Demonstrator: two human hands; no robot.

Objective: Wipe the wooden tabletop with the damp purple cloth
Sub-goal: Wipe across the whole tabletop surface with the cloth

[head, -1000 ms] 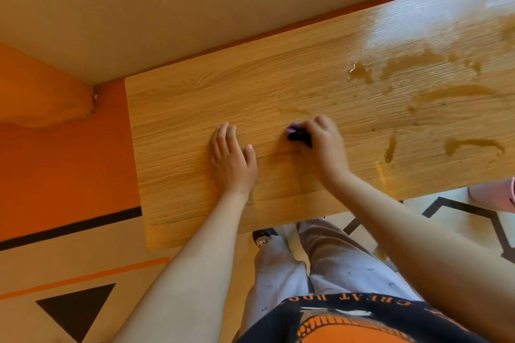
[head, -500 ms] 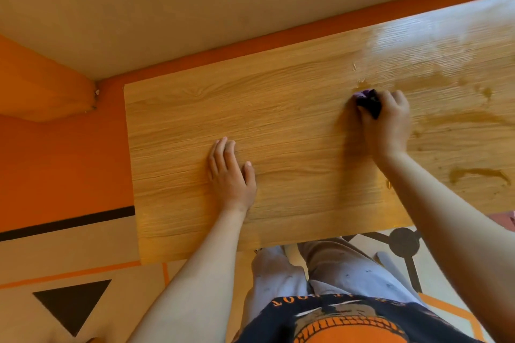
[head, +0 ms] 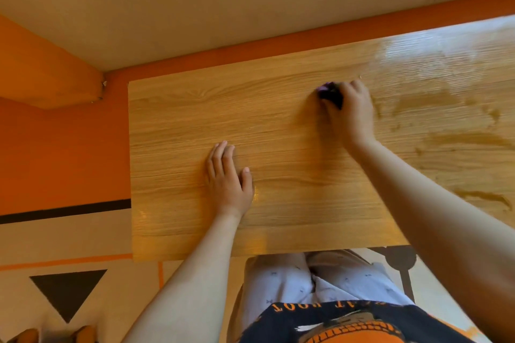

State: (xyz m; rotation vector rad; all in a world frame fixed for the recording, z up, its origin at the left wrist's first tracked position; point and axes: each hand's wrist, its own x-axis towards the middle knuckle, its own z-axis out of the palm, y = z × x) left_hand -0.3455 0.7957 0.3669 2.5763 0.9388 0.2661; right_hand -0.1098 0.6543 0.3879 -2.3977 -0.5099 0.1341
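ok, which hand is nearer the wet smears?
Right. The right hand, gripping the cloth, sits just left of the smears; the left hand rests flat farther left.

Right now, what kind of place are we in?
Probably an indoor domestic or play room; hard to be sure. Cues: light wood-grain tabletop with wet streaks, cream floor with orange lines and a black triangle, the person's pale printed lounge trousers.

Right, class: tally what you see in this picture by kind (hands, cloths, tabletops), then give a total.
Hands: 2 (left hand, right hand)
Cloths: 1 (purple cloth)
Tabletops: 1 (wooden tabletop)
Total: 4
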